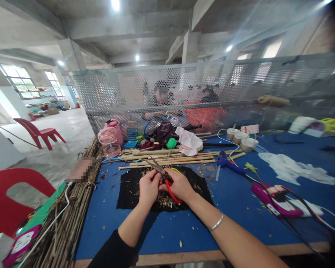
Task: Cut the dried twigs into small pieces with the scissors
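Scissors (159, 169) partly behind hands (181, 184)

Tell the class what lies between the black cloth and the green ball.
Several pale sticks lie between the cloth and the ball, in the head view.

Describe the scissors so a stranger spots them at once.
On the blue table, find the black cloth near the middle. Above it, the right hand grips the scissors. Their red handle and metal blades set them apart from the pale sticks just beyond.
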A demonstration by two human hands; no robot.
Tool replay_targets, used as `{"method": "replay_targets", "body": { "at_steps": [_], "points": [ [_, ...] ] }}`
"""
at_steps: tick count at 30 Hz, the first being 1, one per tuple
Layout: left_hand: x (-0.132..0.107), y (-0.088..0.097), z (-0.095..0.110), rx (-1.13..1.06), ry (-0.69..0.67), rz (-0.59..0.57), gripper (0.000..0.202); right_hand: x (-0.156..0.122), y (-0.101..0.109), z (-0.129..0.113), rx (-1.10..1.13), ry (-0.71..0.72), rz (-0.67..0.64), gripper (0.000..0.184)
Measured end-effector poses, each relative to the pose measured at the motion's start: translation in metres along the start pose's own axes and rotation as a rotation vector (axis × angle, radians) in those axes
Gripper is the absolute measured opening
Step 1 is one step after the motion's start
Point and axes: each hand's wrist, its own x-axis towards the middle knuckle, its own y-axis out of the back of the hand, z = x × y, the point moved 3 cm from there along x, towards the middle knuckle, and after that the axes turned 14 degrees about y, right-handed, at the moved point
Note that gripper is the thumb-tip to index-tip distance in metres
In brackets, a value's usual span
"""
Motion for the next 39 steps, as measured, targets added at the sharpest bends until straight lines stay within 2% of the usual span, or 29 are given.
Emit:
{"method": "replay_targets", "body": {
  "at_steps": [7,11,17,25,29,34,39],
  "points": [
    [0.002,0.005,0.000,0.055,-0.043,0.043,0.029,0.000,0.000,0.002,-0.043,-0.069,-0.066,0.041],
    [0.006,0.006,-0.003,-0.004,0.018,0.025,0.032,-0.001,0.000,0.001,-0.084,-0.101,-0.095,0.038],
    [0.009,0.003,-0.003,-0.194,0.012,-0.027,0.023,0.001,0.002,-0.006,-0.174,-0.041,-0.074,0.052],
    [0.004,0.000,0.000,-0.312,0.111,-0.057,0.020,0.004,-0.001,-0.007,-0.216,0.029,-0.048,0.064],
    [0.002,0.000,0.003,-0.309,0.119,-0.065,0.020,0.004,0.001,-0.008,-0.179,0.023,-0.036,0.065],
    [0.004,-0.001,0.000,-0.305,0.115,-0.056,0.022,0.001,0.001,-0.005,-0.026,-0.031,-0.040,0.053],
    [0.005,-0.002,-0.003,-0.348,0.116,-0.044,0.025,0.002,0.001,-0.006,0.006,-0.071,-0.021,0.046]
  ]
}}
